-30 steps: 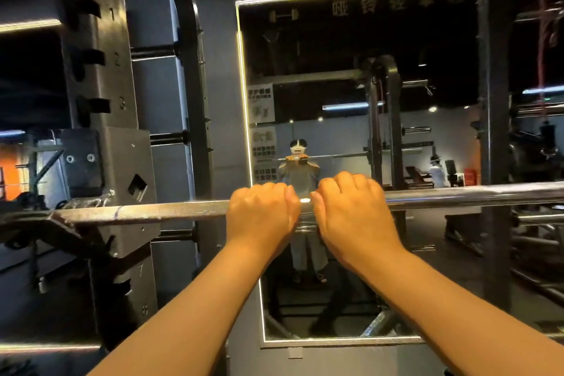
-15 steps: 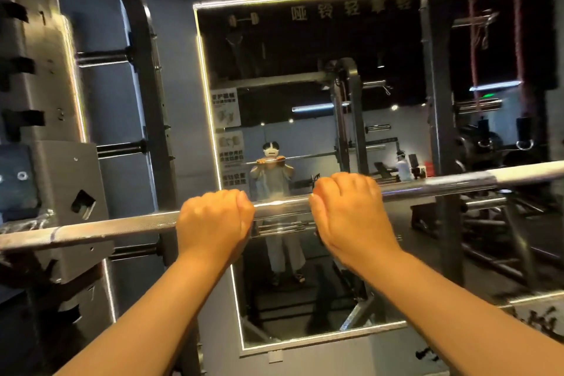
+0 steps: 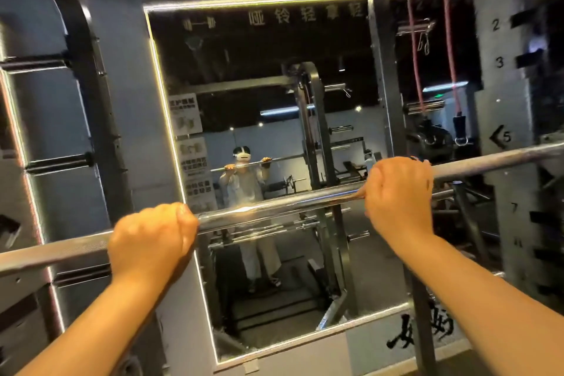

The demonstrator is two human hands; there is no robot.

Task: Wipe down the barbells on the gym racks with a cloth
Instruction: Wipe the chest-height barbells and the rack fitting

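A steel barbell [image 3: 274, 207] runs across the view, rising from lower left to upper right. My left hand [image 3: 152, 238] grips it overhand at the left. Further right, my right hand [image 3: 399, 195] wraps round the bar. A sliver of dark cloth [image 3: 415, 158] peeks out past its knuckles, and the rest is hidden under the hand. A bare, shiny stretch of bar lies between the two hands.
A lit-edged wall mirror [image 3: 244, 70] faces me and reflects a person at the bar. Numbered rack uprights [image 3: 500, 70] stand at the right and a dark curved post [image 3: 91, 101] at the left. Red resistance bands [image 3: 448, 40] hang at the upper right.
My right hand has slid to the right along the bar, away from my left hand, which was next to it. The view has turned right, and the bar now looks tilted.
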